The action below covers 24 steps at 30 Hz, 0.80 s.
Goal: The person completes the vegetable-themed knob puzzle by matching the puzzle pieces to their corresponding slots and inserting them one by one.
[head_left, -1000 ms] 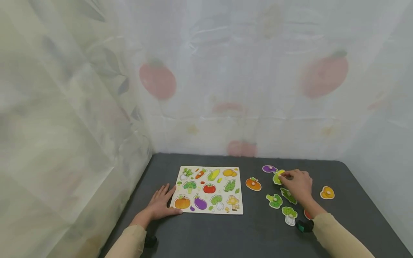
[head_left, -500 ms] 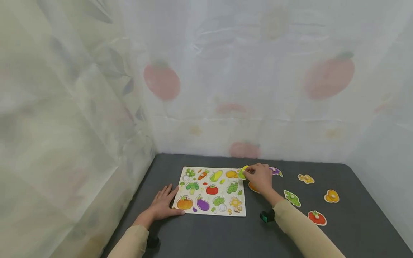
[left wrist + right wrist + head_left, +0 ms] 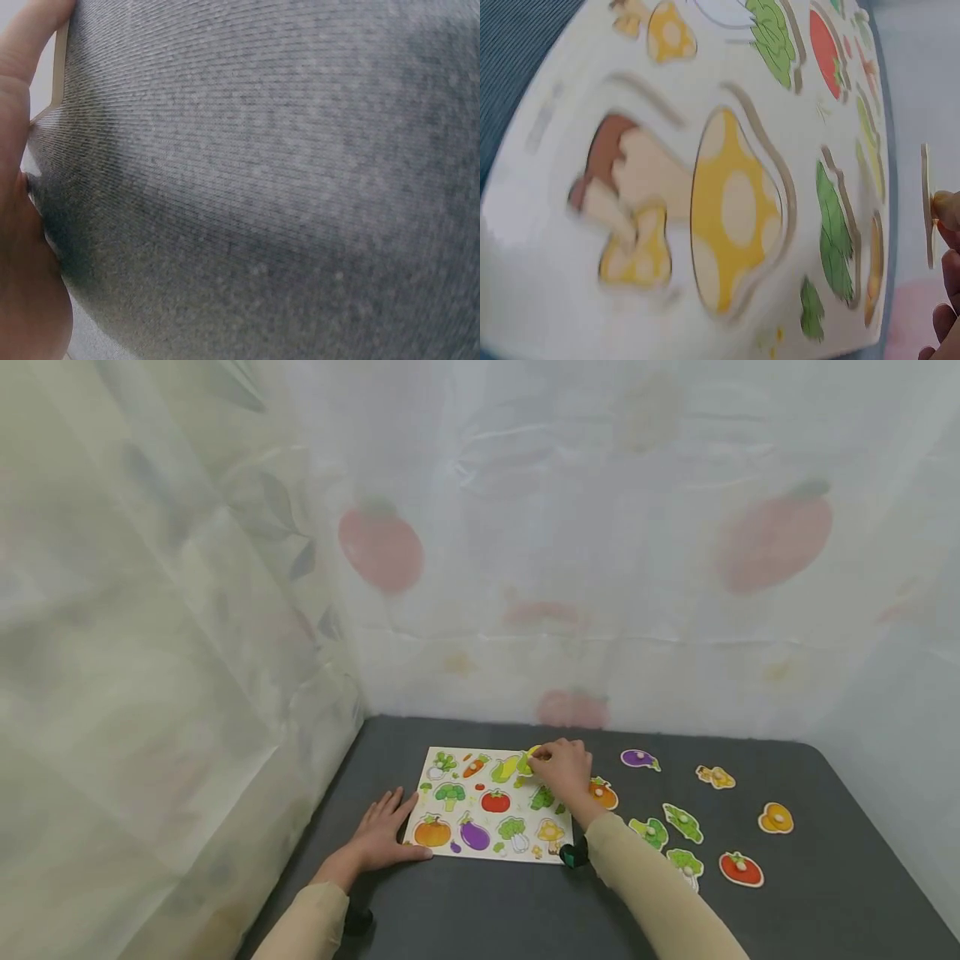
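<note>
My right hand (image 3: 564, 770) pinches a corn puzzle piece (image 3: 527, 763) by its knob, above the top right part of the white vegetable puzzle board (image 3: 490, 819). The right wrist view catches the held piece (image 3: 928, 232) edge-on, apart from the board, beyond the printed mushroom (image 3: 739, 210). Spread flat, my left hand (image 3: 381, 835) rests at the board's left edge, thumb along the lower left corner. Only part of that hand (image 3: 26, 247) shows in the left wrist view, beside the board's edge (image 3: 60, 64). A carrot piece (image 3: 474, 767) with a pale knob sits in the board.
Loose knobbed pieces lie right of the board: pumpkin (image 3: 604, 794), eggplant (image 3: 639, 759), mushroom (image 3: 716, 777), peas (image 3: 683, 823), broccoli (image 3: 651, 833), leafy green (image 3: 686, 865), tomato (image 3: 741, 868) and a round orange-yellow one (image 3: 776, 817). Fabric walls (image 3: 480, 677) border the dark table (image 3: 480, 914).
My right hand has carried the corn piece left, from among the loose pieces to above the board. The left hand stays on the board's edge. The head view has shifted slightly.
</note>
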Motion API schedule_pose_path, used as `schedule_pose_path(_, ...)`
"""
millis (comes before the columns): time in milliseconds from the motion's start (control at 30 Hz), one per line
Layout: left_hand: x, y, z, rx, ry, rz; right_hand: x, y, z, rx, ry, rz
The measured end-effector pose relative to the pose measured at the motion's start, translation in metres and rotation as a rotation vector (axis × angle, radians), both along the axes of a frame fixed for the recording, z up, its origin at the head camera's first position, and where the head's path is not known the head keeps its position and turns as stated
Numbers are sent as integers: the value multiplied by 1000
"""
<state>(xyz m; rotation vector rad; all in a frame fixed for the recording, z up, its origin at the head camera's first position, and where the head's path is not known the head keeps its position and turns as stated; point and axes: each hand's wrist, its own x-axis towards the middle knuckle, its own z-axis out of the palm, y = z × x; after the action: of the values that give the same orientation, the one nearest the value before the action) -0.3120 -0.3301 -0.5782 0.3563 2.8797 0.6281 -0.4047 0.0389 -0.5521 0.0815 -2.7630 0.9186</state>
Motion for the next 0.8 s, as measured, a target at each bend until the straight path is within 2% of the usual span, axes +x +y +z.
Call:
schedule_pose_path(167, 3, 2, 4, 7, 5, -4, -1, -16, -6, 1, 7, 8)
schedule_pose_path(333, 4, -1, -1, 16, 10, 2, 1, -31, -11, -1, 18, 41)
schedule_pose_path(533, 4, -2, -6, 15, 26, -1, 5, -44, -16, 22, 7, 28)
schedule_pose_path(800, 7, 1, 0, 19, -3, 5, 7, -48, -17, 15, 8, 1)
